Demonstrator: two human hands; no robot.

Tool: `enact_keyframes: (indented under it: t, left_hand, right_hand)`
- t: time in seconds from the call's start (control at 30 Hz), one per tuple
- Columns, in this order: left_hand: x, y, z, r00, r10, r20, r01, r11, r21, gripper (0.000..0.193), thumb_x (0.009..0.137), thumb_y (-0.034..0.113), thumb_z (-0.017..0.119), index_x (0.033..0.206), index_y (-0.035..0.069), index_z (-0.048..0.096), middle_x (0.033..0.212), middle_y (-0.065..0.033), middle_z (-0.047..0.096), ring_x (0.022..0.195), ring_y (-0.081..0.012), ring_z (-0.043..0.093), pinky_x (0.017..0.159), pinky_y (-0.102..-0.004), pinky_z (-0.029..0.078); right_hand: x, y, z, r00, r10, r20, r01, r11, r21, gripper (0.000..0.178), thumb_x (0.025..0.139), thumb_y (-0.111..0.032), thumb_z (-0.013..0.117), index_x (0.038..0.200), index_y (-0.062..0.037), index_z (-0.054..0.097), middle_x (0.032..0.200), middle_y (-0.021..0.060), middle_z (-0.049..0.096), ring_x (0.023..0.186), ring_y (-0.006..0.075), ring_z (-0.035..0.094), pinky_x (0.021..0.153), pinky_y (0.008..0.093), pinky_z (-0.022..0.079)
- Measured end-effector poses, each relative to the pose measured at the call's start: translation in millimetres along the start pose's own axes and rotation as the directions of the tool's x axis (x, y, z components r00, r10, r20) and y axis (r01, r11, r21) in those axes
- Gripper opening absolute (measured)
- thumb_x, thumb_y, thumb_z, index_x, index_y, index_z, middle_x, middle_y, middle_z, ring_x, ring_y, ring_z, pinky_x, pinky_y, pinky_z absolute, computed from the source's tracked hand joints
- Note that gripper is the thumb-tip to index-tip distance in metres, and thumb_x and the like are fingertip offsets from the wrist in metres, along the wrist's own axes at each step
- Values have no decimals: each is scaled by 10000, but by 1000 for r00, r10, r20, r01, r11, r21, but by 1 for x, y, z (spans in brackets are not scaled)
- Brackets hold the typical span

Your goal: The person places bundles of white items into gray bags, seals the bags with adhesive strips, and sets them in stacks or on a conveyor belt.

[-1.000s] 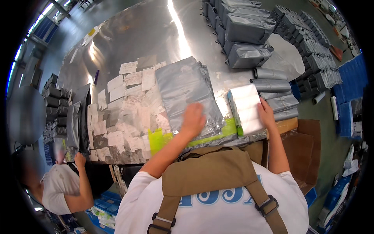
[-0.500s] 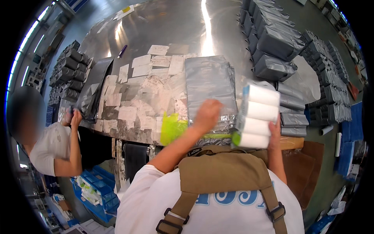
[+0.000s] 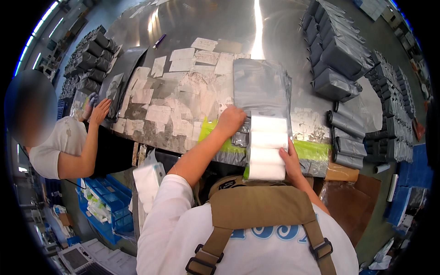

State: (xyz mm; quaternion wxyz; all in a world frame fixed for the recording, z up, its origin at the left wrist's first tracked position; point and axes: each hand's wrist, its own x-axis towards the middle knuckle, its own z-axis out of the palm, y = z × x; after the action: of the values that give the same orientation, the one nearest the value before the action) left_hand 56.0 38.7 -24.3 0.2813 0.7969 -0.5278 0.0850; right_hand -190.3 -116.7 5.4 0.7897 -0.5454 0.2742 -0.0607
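Note:
A stack of flat grey plastic bags (image 3: 261,82) lies on the table in front of me. My left hand (image 3: 231,122) is closed at the near left edge of the top bag, its fingertips curled and partly hidden. Just right of that hand, a pack of white rolls (image 3: 268,146) lies over the stack's near end, the rolls side by side in a column. My right hand (image 3: 290,159) grips the pack from its right side, thumb on top and the other fingers mostly out of sight. A bit of green shows at the pack's near left corner.
Filled grey parcels (image 3: 339,55) stand in rows at the right, with rolled grey bags (image 3: 347,137) nearer. At the left, a co-worker (image 3: 68,146) handles dark bags (image 3: 120,87). Another white pack (image 3: 149,181) and a blue crate (image 3: 107,206) sit near my left elbow.
My right hand has brought the white pack left and down onto the bag stack. My left hand has shifted to the bag's edge. A second white pack has come into view by my left elbow.

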Motion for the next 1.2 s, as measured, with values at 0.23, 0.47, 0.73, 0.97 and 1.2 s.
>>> enact_keyframes:
  t: [0.23,0.47,0.73,0.97,1.2]
  left_hand:
    - [8,-3,1,983,-178,50,182,979,-95,77,789,132,622,814,76,669,803,-112,646,783,-342,587,704,-439,482]
    - [11,-10,3,947,-318,53,322,933,-160,94,791,151,616,815,71,660,813,-132,644,806,-357,599,706,-446,479]
    - [13,-1,6,923,-378,67,384,898,-215,103,804,163,608,827,77,661,838,-117,637,829,-337,599,731,-429,482]
    - [11,1,1,911,-413,-14,393,875,-282,65,789,122,635,829,77,660,823,-109,608,807,-320,600,700,-401,486]
    - [21,12,-11,891,-428,-153,361,871,-333,76,765,69,666,839,58,657,806,-107,590,773,-304,599,675,-383,483]
  right_hand:
    - [5,-3,-1,997,-64,-37,63,997,-34,605,937,-120,558,1455,0,269,1367,116,467,1204,170,461,1002,286,373]
    - [32,-27,6,991,72,117,-17,910,-413,554,948,-188,569,1417,10,352,1350,121,494,1204,169,464,1000,280,376]
    - [27,-43,7,995,58,85,9,779,-627,509,928,-265,591,1364,-42,451,1266,136,553,1052,171,566,888,287,454]
    - [97,-102,2,768,-517,378,401,-71,-913,187,757,-171,720,918,-82,689,882,87,596,854,284,604,683,361,489]
    - [127,-72,-4,826,-541,161,363,291,-885,106,764,-64,695,859,-42,654,853,100,588,784,247,611,658,326,492]
